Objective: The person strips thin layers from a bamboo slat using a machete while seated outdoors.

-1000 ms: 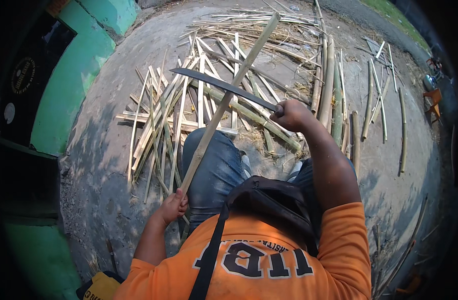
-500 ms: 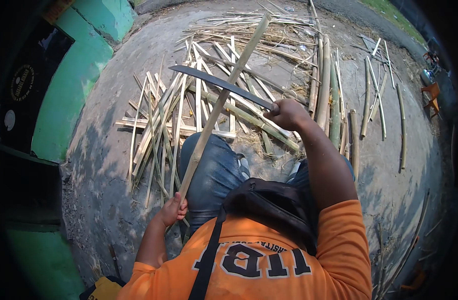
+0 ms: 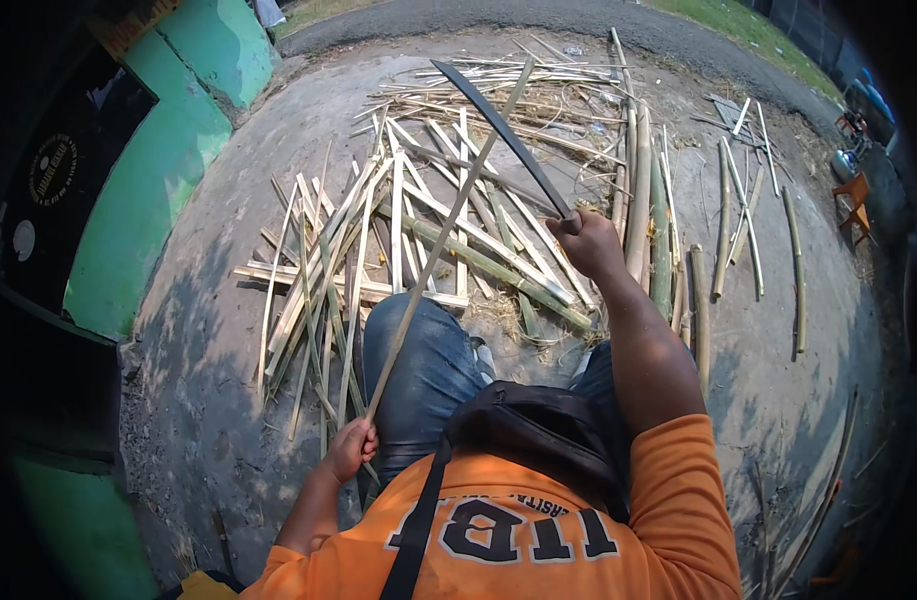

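My left hand [image 3: 350,447] grips the lower end of a long bamboo strip [image 3: 425,268], which slants up and away to the right past my left knee. Its narrow side faces me. In my right hand [image 3: 588,243] is the handle of a machete [image 3: 513,142]; the long dark blade points up and to the left. The blade crosses the strip near its far end in the picture, and I cannot tell whether the two touch. Beyond my knees lies a loose pile of split bamboo strips [image 3: 313,265], pale and crisscrossed.
Whole bamboo poles [image 3: 639,200] lie lengthwise right of the pile, with shorter poles [image 3: 723,220] farther right. More thin strips [image 3: 498,85] are heaped at the back. A green wall [image 3: 148,215] stands at left. An orange chair [image 3: 854,205] is far right. A black waist bag [image 3: 533,435] rests on my lap.
The machete has swung up and away along the strip toward its far end, my right hand moving farther out. The strip has turned from its broad face to its narrow edge.
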A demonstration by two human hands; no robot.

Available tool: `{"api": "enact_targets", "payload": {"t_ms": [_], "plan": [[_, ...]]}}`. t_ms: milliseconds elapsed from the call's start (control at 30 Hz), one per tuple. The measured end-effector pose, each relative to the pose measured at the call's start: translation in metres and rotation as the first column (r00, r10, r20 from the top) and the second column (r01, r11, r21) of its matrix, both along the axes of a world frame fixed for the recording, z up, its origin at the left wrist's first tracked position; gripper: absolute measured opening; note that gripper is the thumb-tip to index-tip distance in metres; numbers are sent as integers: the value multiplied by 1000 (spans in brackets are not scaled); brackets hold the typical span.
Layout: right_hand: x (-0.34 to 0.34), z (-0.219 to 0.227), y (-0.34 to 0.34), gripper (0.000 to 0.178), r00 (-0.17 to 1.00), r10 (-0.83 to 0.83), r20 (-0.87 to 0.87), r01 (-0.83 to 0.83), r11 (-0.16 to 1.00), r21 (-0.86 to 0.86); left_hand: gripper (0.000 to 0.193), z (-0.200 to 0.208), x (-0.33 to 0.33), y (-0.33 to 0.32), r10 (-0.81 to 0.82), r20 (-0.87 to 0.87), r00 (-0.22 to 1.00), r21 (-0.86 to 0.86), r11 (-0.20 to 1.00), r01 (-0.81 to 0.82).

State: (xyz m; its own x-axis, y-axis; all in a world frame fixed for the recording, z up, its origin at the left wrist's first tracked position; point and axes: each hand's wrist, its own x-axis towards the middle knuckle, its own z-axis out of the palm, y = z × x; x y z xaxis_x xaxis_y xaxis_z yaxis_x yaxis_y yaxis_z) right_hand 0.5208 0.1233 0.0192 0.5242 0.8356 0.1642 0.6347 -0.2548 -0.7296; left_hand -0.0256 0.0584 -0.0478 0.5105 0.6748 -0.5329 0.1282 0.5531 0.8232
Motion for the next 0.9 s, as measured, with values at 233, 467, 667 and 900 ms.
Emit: {"api": "enact_targets", "payload": {"t_ms": [233, 467, 667, 900], "plan": [[0, -1, 1, 48, 1000, 17, 8, -16, 995, -101, 28, 42, 26, -9, -56, -405, 913, 93, 990, 102], [6, -5, 0, 50, 1000, 2, 25, 1, 995, -100, 26, 74, 29, 4, -198, -375, 906, -108, 980, 169], [7, 1, -1, 47, 1000, 18, 22, -16, 993, -113, 30, 78, 27, 8, -231, -318, 919, -174, 968, 183], [8, -1, -1, 41, 991, 60, 121, -41, 987, -153, 30, 90, 37, 2, -184, -349, 919, -263, 960, 92]]}}
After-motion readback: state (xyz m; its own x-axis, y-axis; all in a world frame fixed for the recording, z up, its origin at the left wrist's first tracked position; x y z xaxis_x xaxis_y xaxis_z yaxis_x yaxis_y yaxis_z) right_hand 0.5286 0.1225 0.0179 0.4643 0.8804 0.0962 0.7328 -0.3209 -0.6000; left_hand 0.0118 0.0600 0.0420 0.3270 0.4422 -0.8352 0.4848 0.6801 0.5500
